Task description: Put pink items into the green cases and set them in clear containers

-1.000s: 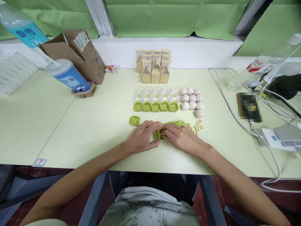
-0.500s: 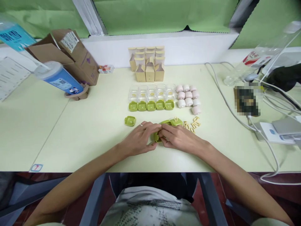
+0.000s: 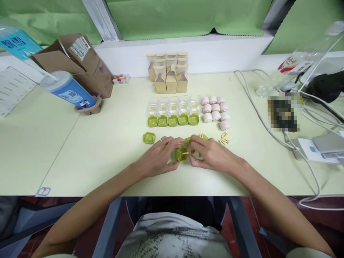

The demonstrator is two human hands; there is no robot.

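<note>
My left hand [image 3: 162,154] holds a small green square cup [image 3: 180,154] between thumb and fingers, just above or on the table. In the thumb and fingertips of my right hand [image 3: 208,152] is a small yellow loop-shaped piece [image 3: 186,153], its end reaching into the cup. Behind the right hand, partly hidden, lies another green part [image 3: 204,137]. Several loose yellow pieces [image 3: 224,139] rest to the right of that hand. A single green cup [image 3: 148,138] sits on the table to the left.
Ahead stand a row of green cups [image 3: 173,120], clear plastic pieces [image 3: 173,104], pinkish-white rounded pieces [image 3: 215,107] and small open cardboard boxes [image 3: 171,80]. A blue canister [image 3: 73,91] and a carton [image 3: 94,71] are at left. Cables [image 3: 258,107] and a plastic bottle [image 3: 290,70] occupy the right.
My right hand has drawn slightly right from the cup, and the yellow piece now shows at its fingertips. The left hand stays at the cup, which is now more exposed.
</note>
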